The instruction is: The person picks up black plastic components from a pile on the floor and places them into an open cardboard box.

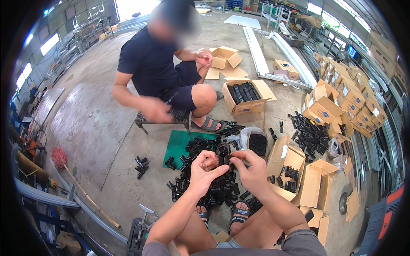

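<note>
In front of me my left hand [206,171] is closed around a black pipe-shaped plastic fitting [223,154]. At the fitting's right side my right hand [249,170] has its thumb and fingertips pinched together; whatever small piece they hold is too small to make out. Below and beyond both hands spreads a heap of similar black fittings [198,147], partly over a green mat [174,141]. Just past my right hand, a clear plastic bag [247,135] stands with small black pieces [257,144] in it.
A co-worker [147,64] sits on a low stool [143,119] across the heap, one hand blurred. An open carton [243,107] holds rows of black parts. More cartons [318,183] stand at my right, near another pile of fittings [309,136]. A broom [85,194] lies left.
</note>
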`<move>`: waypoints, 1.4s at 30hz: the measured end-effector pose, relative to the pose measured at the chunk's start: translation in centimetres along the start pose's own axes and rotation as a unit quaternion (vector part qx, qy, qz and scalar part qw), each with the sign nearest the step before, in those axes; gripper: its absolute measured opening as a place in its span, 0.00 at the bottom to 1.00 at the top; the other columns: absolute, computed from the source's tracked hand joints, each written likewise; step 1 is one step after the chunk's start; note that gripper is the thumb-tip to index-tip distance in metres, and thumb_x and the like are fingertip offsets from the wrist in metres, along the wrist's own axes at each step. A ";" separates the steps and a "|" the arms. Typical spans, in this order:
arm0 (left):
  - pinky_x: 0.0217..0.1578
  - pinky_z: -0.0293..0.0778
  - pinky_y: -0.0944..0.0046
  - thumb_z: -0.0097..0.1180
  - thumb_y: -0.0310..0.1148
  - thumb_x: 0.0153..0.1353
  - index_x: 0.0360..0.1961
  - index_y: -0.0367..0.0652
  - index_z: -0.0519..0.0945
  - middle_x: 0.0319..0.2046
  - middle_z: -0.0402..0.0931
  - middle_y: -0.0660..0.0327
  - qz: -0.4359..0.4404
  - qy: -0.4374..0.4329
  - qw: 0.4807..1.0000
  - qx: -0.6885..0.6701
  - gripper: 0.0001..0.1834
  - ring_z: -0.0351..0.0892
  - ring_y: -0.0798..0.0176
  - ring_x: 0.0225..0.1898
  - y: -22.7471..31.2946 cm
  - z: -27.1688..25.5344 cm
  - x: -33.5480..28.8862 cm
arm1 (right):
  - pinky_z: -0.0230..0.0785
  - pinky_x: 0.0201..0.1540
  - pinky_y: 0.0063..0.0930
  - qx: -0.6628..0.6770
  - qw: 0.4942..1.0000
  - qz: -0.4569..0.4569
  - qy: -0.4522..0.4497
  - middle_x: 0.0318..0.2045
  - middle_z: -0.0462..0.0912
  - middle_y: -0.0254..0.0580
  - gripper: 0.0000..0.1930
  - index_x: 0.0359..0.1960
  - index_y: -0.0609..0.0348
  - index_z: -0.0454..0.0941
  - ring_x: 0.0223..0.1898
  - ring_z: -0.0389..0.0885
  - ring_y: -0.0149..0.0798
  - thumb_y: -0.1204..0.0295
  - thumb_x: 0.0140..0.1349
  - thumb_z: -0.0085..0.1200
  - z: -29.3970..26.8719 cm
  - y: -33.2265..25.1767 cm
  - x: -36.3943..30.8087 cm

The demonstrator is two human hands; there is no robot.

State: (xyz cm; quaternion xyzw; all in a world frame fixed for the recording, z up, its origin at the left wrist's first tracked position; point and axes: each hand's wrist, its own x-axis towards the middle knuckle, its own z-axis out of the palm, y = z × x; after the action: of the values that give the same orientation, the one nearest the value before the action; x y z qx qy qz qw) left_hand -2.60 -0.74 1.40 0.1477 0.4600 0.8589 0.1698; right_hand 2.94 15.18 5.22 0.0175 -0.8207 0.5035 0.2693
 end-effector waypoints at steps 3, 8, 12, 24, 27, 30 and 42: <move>0.42 0.73 0.72 0.71 0.16 0.55 0.40 0.47 0.73 0.33 0.80 0.70 -0.008 0.005 1.000 0.004 0.21 0.76 0.76 0.37 -0.2 -0.5 -0.2 | 0.74 0.40 0.34 0.005 1.000 -0.016 -0.001 0.33 0.85 0.46 0.07 0.41 0.63 0.85 0.35 0.84 0.43 0.78 0.62 0.64 0.3 0.3 -0.1; 0.43 0.74 0.72 0.71 0.17 0.55 0.40 0.46 0.72 0.35 0.83 0.67 -0.024 0.006 1.000 -0.017 0.20 0.79 0.75 0.38 -0.2 -0.3 -0.1 | 0.75 0.41 0.32 -0.012 1.000 -0.018 -0.003 0.35 0.86 0.45 0.08 0.42 0.62 0.85 0.36 0.84 0.42 0.79 0.61 0.64 -0.3 0.1 -0.2; 0.42 0.74 0.73 0.71 0.17 0.55 0.40 0.46 0.73 0.33 0.81 0.70 -0.024 0.009 1.000 -0.007 0.20 0.76 0.76 0.35 -0.4 -0.4 -0.1 | 0.76 0.42 0.30 -0.024 0.999 -0.023 -0.002 0.35 0.87 0.47 0.08 0.42 0.64 0.85 0.37 0.86 0.40 0.80 0.61 0.64 -0.3 0.1 -0.3; 0.44 0.76 0.71 0.69 0.16 0.57 0.40 0.45 0.72 0.35 0.78 0.68 -0.060 0.013 0.997 -0.036 0.18 0.77 0.75 0.38 -0.2 -0.7 -0.4 | 0.76 0.43 0.35 -0.018 0.998 -0.066 0.001 0.36 0.87 0.45 0.09 0.42 0.61 0.86 0.39 0.85 0.45 0.79 0.60 0.64 -0.3 0.3 -0.4; 0.44 0.77 0.70 0.68 0.16 0.57 0.41 0.44 0.73 0.37 0.80 0.66 -0.065 0.008 0.997 -0.042 0.18 0.79 0.74 0.40 -0.1 -0.8 -0.5 | 0.76 0.42 0.31 0.001 0.998 -0.070 0.001 0.36 0.87 0.45 0.09 0.42 0.61 0.86 0.38 0.86 0.42 0.81 0.60 0.64 -0.1 0.8 -0.4; 0.44 0.77 0.70 0.68 0.16 0.57 0.41 0.44 0.73 0.38 0.81 0.65 -0.072 0.005 0.996 -0.051 0.18 0.80 0.73 0.41 0.2 -0.5 -0.4 | 0.76 0.41 0.30 0.006 0.998 -0.055 0.000 0.36 0.87 0.45 0.09 0.42 0.61 0.86 0.37 0.86 0.40 0.81 0.60 0.65 -0.2 0.7 -0.5; 0.45 0.75 0.72 0.71 0.17 0.55 0.41 0.47 0.74 0.36 0.80 0.70 -0.062 0.003 0.998 -0.019 0.19 0.77 0.76 0.39 -0.7 -1.1 -0.2 | 0.72 0.41 0.38 -0.134 0.984 -0.105 -0.059 0.36 0.83 0.48 0.07 0.41 0.63 0.79 0.36 0.81 0.51 0.73 0.66 0.59 -0.4 1.3 0.0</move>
State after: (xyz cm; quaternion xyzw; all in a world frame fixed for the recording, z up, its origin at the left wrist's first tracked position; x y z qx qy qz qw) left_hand -2.73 -1.28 0.16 0.1128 0.4522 0.8558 0.2244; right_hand 2.72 16.16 4.34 0.0974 -0.8887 0.3562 0.2717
